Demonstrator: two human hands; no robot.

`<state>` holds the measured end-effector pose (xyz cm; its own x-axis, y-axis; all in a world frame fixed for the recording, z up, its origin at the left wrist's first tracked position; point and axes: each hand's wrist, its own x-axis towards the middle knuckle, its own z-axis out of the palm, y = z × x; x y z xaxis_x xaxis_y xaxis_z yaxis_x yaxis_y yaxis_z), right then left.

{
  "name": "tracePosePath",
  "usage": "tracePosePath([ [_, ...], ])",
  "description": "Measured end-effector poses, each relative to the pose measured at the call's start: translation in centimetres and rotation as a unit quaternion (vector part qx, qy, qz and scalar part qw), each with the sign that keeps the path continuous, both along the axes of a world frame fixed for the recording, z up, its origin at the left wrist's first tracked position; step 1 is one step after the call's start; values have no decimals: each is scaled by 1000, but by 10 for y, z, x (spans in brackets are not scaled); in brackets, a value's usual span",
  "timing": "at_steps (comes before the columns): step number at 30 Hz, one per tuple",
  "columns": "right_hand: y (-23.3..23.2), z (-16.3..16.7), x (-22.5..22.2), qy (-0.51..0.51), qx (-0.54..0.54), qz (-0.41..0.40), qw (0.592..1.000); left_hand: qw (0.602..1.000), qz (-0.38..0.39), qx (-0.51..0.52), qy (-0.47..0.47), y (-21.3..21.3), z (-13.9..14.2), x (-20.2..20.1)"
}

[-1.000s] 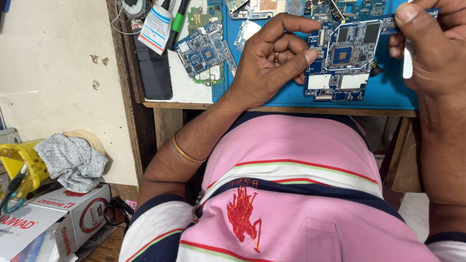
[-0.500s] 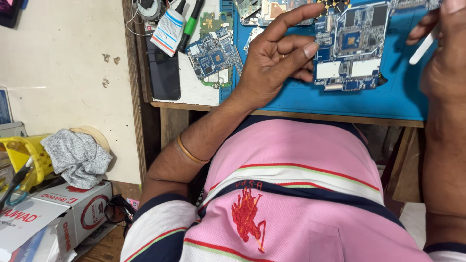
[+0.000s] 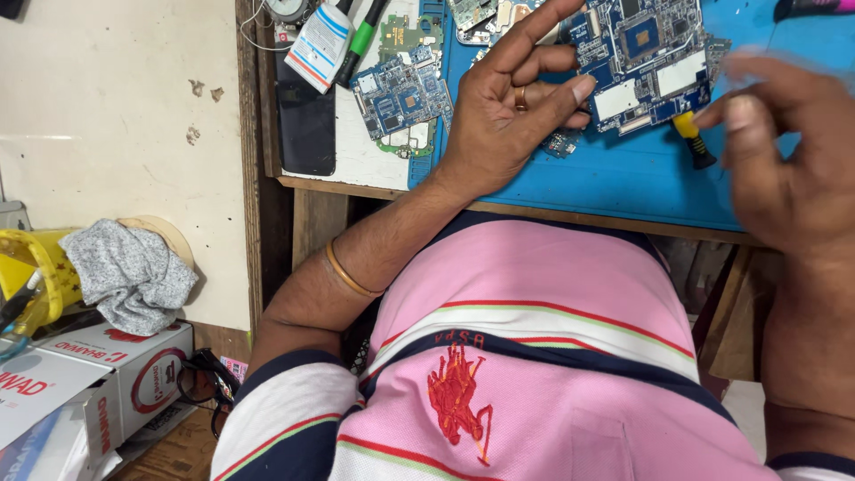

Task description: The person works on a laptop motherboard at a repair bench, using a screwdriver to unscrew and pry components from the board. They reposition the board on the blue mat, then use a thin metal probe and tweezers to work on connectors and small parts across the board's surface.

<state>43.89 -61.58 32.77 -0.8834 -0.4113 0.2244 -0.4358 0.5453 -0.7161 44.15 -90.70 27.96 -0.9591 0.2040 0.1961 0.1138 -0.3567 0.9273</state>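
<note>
My left hand (image 3: 512,107), with a ring on one finger, rests on the blue work mat (image 3: 623,183). Its thumb and fingertips press on the left edge of a blue circuit board (image 3: 646,49), holding it. My right hand (image 3: 788,156) is blurred by motion at the right. Its fingertips are just beside a small screwdriver (image 3: 695,141) with a yellow and black handle, which lies below the board. I see nothing clearly held in that hand.
A second circuit board (image 3: 401,93), a black phone (image 3: 305,116), a white bottle (image 3: 321,36) and a green pen (image 3: 361,40) lie left of the mat. On the floor at the left are a grey cloth (image 3: 129,272), cardboard boxes (image 3: 116,374) and eyeglasses (image 3: 200,383).
My right hand has come down from the top right toward the screwdriver, and the white tool it held is no longer visible. My left hand stays on the board.
</note>
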Motion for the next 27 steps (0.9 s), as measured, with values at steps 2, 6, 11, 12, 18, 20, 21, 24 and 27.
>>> tracePosePath([
  [2,-21,17,3,63,36,14,997,1000,3,-2,-2,0,1,0],
  [6,-48,38,7,194,103,30,975,1000,7,-18,7,-1,3,5],
  [11,-57,38,7,203,101,33,973,1000,-6,-15,11,-1,5,5],
  [12,-57,36,6,204,101,36,973,1000,-5,-22,18,-1,4,4],
  [18,-54,32,5,202,93,36,974,999,-15,-21,19,-1,6,5],
  [20,-54,33,6,205,87,35,974,999,-17,-19,20,0,8,5],
  [21,-55,33,6,206,83,35,975,999,-17,-20,18,0,8,6],
  [24,-57,34,6,206,70,34,976,1000,-18,-16,13,0,10,6],
  [27,-58,33,5,207,70,32,975,999,-19,-18,21,-1,10,5],
])
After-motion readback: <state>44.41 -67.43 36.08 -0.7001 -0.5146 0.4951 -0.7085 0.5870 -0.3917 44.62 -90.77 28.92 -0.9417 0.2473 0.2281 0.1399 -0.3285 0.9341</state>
